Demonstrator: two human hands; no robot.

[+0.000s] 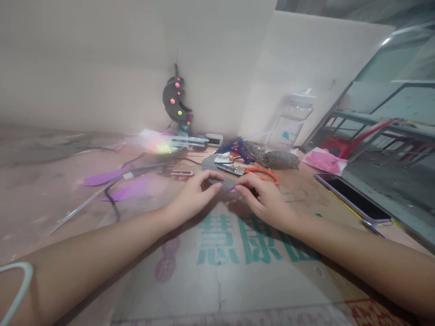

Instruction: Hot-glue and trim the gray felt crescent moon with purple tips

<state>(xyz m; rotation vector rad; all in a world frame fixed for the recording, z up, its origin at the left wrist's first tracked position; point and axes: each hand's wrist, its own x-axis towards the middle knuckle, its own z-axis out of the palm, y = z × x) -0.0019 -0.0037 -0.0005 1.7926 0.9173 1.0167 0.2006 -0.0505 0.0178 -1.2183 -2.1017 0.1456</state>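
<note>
Grey rounded piece [227,184]: held at centre, between both hands. Its left edge is pinched by thumb and forefinger of the left hand [199,192]; its right edge is gripped by the nearly closed fingertips of the right hand [263,197]. From the piece, a blue glue gun [235,146] is found at one o'clock; orange-handled scissors [240,171] and grey yarn [280,160], two; phone [353,197], three; crescent ornament [170,102], eleven.

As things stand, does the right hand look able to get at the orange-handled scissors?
Probably yes: the orange-handled scissors lie just beyond the right hand, with no other object visibly blocking the way. Its fingertips are at the grey piece, though, so it would likely need to let go first.
</note>
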